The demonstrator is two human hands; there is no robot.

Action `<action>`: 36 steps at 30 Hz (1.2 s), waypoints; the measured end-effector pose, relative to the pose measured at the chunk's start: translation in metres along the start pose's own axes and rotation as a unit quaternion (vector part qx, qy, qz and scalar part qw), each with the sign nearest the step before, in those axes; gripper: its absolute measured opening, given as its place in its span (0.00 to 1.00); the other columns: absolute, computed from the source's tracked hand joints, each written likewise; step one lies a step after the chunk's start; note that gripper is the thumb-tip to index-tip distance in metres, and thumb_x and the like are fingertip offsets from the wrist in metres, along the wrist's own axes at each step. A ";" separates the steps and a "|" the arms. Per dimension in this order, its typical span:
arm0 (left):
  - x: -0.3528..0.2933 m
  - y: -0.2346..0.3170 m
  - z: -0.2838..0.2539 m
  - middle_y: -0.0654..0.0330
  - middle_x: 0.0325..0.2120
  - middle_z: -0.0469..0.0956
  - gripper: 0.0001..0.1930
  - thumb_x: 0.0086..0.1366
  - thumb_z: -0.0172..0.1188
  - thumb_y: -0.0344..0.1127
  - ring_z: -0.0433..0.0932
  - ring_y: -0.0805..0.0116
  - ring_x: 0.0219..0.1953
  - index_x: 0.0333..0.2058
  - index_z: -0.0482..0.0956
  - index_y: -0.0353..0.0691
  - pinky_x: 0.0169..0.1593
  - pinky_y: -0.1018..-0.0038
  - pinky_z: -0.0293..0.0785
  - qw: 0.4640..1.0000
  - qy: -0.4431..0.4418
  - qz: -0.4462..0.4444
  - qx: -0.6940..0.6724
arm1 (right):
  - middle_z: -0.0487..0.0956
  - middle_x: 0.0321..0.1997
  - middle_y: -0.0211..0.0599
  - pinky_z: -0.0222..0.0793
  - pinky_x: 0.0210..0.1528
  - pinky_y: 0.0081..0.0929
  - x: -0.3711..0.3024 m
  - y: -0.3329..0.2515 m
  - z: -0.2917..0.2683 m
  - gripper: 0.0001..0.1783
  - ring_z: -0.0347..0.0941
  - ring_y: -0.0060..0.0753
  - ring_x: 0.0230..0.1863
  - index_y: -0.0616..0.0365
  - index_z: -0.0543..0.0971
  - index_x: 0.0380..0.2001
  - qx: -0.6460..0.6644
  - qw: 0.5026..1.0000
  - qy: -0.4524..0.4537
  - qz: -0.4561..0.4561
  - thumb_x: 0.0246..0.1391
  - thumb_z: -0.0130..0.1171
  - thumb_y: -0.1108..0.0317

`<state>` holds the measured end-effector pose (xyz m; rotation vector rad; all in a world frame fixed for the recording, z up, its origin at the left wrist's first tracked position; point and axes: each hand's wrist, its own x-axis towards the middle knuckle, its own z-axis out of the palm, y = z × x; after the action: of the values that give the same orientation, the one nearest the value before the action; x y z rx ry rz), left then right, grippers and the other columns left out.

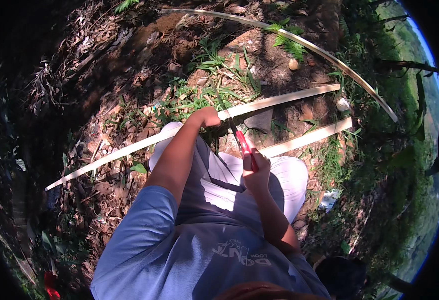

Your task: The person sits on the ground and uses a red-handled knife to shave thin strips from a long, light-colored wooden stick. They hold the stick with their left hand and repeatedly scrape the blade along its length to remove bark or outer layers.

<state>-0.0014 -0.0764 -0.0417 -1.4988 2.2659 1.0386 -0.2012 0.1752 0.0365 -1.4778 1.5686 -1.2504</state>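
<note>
My left hand [210, 117] is closed around a long, pale wooden strip [284, 99] that runs across my lap from the lower left to the upper right. In my right hand [256, 169] is the red handle [244, 143] of a handsaw. Its thin dark blade [232, 124] crosses the strip just right of my left hand, pointing away from me. Whether the teeth have cut into the wood is too small to tell. A shorter wooden piece [312, 137] lies beside my right knee, its near end hidden behind my right hand and leg.
Beyond lies another long wooden strip [324, 54], bent by the lens. A dark flat block [259, 120] sits under the held strip. Leaf litter, green weeds [179, 97] and a pale stone [343, 104] surround me. A red object [52, 286] lies at the lower left.
</note>
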 end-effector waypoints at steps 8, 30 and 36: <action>-0.004 -0.011 0.002 0.41 0.41 0.89 0.24 0.52 0.66 0.46 0.89 0.43 0.45 0.40 0.90 0.32 0.48 0.54 0.84 0.998 0.040 -0.039 0.004 | 0.89 0.53 0.50 0.78 0.54 0.26 0.088 0.013 0.077 0.23 0.84 0.25 0.50 0.66 0.79 0.67 0.098 0.994 0.009 -0.037 0.73 0.57 0.73; -0.061 0.065 0.024 0.49 0.48 0.90 0.16 0.60 0.65 0.35 0.90 0.51 0.52 0.46 0.92 0.41 0.56 0.59 0.86 0.972 0.144 -0.146 0.114 | 0.88 0.55 0.53 0.78 0.55 0.28 0.050 0.019 0.054 0.24 0.86 0.29 0.52 0.63 0.77 0.70 0.076 0.997 0.019 0.026 0.74 0.56 0.71; -0.068 0.066 0.037 0.47 0.45 0.91 0.16 0.58 0.67 0.37 0.91 0.49 0.49 0.44 0.92 0.40 0.54 0.57 0.87 0.974 0.136 -0.159 0.090 | 0.88 0.52 0.61 0.80 0.52 0.31 0.049 0.015 0.051 0.25 0.89 0.38 0.49 0.65 0.78 0.69 0.067 0.994 0.056 -0.069 0.71 0.60 0.72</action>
<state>-0.0358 0.0112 -0.0030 -1.9366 2.1149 0.5501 -0.1683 0.1160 0.0123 -1.4719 1.4417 -1.5114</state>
